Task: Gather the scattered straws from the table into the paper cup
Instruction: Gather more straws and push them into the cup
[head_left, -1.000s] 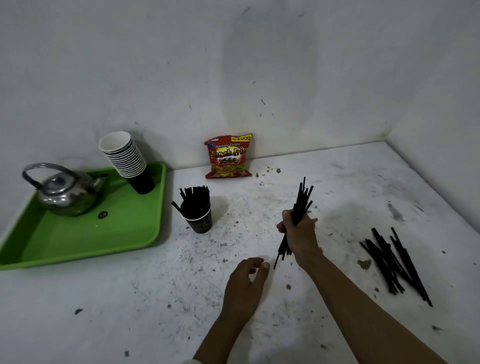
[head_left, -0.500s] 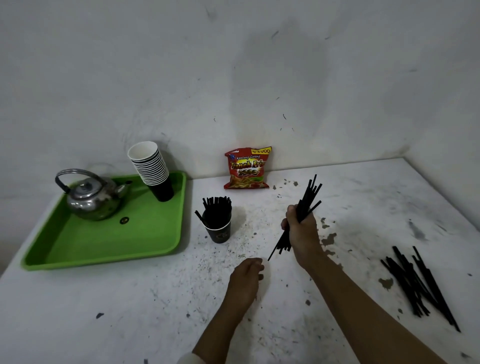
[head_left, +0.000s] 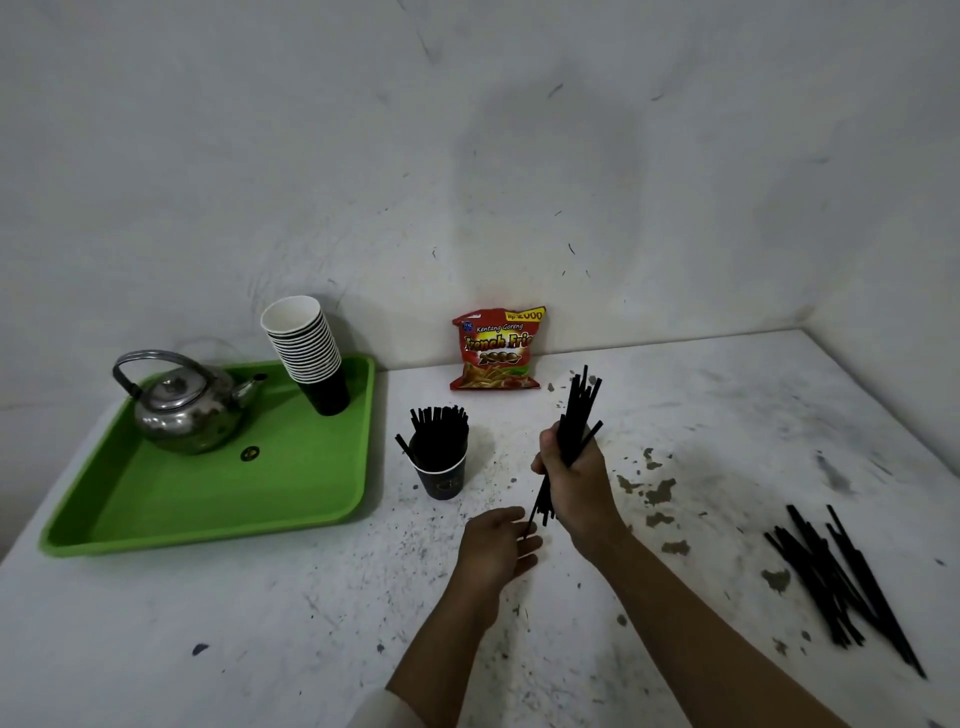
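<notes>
1. Stained white tabletop (head_left: 727, 426) in the head view: right hand (head_left: 574, 480) wraps its fingers (head_left: 545, 457) round a bundle of black straws (head_left: 576, 415), nearly upright, beside the paper cup (head_left: 441, 470), already well stocked.
2. Left hand (head_left: 496, 545) lies relaxed, empty, at the bundle's lower tips.
3. More loose straws (head_left: 841, 587) wait far right.
4. Light, stiff, slippery, I'd say: grip mid-length.

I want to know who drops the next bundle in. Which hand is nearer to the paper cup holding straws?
Left, though only narrowly. The left hand lies open below and right of the paper cup. The right hand grips a bundle of straws further to the cup's right.
</notes>
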